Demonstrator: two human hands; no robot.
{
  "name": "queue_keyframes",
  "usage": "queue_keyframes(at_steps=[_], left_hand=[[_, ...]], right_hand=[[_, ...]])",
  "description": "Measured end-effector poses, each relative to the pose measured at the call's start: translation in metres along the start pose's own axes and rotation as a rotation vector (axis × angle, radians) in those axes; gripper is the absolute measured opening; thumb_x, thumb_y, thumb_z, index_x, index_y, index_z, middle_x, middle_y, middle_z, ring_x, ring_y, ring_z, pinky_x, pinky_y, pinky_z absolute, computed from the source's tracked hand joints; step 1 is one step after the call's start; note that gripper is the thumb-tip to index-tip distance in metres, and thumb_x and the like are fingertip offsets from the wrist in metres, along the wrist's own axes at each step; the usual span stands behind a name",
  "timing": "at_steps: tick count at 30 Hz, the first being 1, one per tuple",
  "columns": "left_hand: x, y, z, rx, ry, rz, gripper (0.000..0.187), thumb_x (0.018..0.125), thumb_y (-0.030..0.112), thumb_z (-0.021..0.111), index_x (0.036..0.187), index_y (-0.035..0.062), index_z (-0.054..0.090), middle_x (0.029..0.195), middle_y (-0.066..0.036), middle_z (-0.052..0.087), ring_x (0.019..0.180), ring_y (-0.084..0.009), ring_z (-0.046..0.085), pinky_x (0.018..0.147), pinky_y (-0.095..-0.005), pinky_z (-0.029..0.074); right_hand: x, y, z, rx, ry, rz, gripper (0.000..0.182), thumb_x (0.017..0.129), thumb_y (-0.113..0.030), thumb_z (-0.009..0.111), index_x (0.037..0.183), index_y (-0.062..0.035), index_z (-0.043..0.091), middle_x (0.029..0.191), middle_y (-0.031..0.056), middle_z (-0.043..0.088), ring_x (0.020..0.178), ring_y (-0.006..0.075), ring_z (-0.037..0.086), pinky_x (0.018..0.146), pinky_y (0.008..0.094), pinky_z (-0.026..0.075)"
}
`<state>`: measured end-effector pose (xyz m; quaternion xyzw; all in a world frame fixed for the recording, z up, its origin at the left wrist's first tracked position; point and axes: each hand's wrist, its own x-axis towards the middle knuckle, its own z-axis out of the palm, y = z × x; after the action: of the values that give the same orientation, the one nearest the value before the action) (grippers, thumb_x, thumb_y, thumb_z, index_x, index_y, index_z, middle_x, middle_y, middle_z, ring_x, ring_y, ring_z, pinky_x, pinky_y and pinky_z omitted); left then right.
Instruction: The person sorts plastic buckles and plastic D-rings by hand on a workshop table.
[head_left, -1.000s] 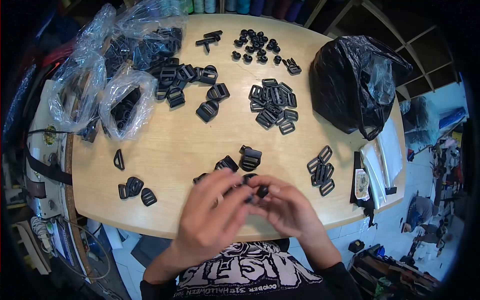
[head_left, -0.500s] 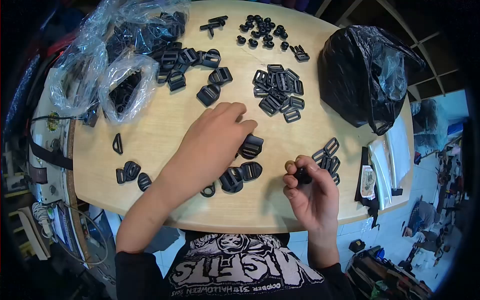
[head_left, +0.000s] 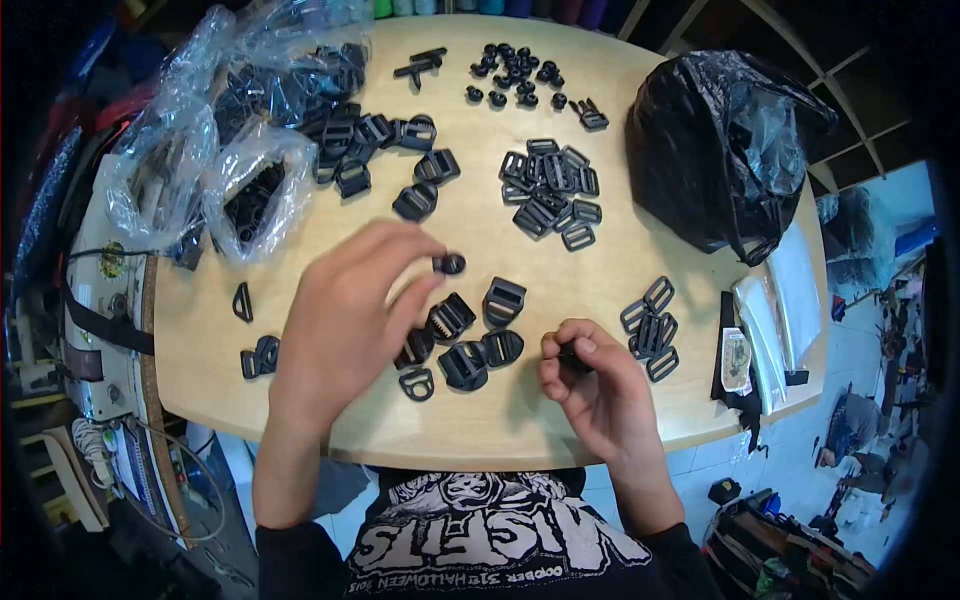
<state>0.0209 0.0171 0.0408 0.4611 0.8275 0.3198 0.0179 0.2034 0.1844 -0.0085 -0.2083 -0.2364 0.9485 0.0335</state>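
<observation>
My left hand (head_left: 350, 315) hovers over the table's left middle, thumb and index fingertips pinched at a small round black cord lock (head_left: 453, 263). Below its fingertips lie several black ladder-lock buckles (head_left: 463, 364), and one more buckle (head_left: 504, 301) sits just to their right. A black D-shaped ring (head_left: 416, 385) rests near the hand's lower side. My right hand (head_left: 605, 385) is closed, fingers curled around a small black plastic piece (head_left: 571, 357) that is mostly hidden. Right of it is a small group of black strap slides (head_left: 654, 330).
More strap slides (head_left: 550, 185) are piled mid-table, with cord locks (head_left: 515, 75) behind. Plastic bags of buckles (head_left: 250, 190) stand at the left; a black plastic bag (head_left: 720, 160) is at the right. Clear plastic sleeves (head_left: 765, 340) lie along the right edge of the table (head_left: 390, 435).
My left hand has drawn back to the left from over the buckles, uncovering them, and a cord lock now shows at its fingertips. My right hand has shifted slightly left, still closed.
</observation>
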Motion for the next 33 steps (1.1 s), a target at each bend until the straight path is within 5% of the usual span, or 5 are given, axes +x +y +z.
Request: queue_keyframes(at_steps=[3,10,16,24,33], left_hand=[[-0.014,0.020,0.002,-0.294,0.069,-0.061,0.023,0.073,0.001,0.076,0.094,0.0004,0.068,0.097,-0.011,0.068,0.087,-0.0223,0.067,0.071,-0.0333,0.052],[-0.015,0.032,0.018,-0.271,0.088,-0.013,0.022,0.073,0.006,0.077,0.091,0.0013,0.066,0.102,-0.012,0.063,0.089,-0.0283,0.064,0.075,-0.0359,0.054],[-0.031,0.012,0.011,-0.254,0.138,-0.044,0.027,0.073,0.005,0.079,0.096,0.0005,0.067,0.104,-0.013,0.064,0.087,-0.0235,0.067,0.072,-0.0325,0.053],[-0.062,0.000,0.023,-0.255,0.167,-0.179,0.025,0.075,0.005,0.076,0.097,-0.0003,0.065,0.102,-0.014,0.063,0.091,-0.0309,0.063,0.078,-0.0369,0.052],[-0.068,-0.003,0.034,-0.145,0.225,-0.152,0.023,0.076,0.004,0.074,0.097,-0.0008,0.064,0.101,-0.014,0.061,0.092,-0.0314,0.061,0.080,-0.0391,0.050]], right_hand=[[0.008,0.001,0.025,-0.123,0.036,0.052,0.035,0.098,-0.022,0.051,0.123,0.0027,0.051,0.113,0.0137,0.060,0.104,0.0222,0.060,0.094,0.0373,0.050],[0.039,0.001,0.042,-0.117,-0.081,0.078,0.032,0.100,-0.013,0.049,0.127,0.0037,0.048,0.116,0.0122,0.058,0.106,0.0188,0.058,0.093,0.0324,0.050],[0.054,-0.053,0.046,-0.245,0.073,0.128,0.034,0.097,-0.011,0.054,0.126,0.0049,0.048,0.111,0.0106,0.060,0.098,0.0169,0.061,0.089,0.0268,0.053],[0.165,-0.165,0.073,-1.232,0.069,-0.288,0.028,0.095,-0.008,0.059,0.115,0.0108,0.054,0.098,0.0123,0.063,0.087,0.0167,0.065,0.078,0.0248,0.056],[0.271,-0.183,0.092,-2.258,0.050,0.003,0.023,0.083,-0.018,0.067,0.095,0.0013,0.069,0.075,0.0083,0.070,0.064,0.0137,0.067,0.062,0.0267,0.055]])
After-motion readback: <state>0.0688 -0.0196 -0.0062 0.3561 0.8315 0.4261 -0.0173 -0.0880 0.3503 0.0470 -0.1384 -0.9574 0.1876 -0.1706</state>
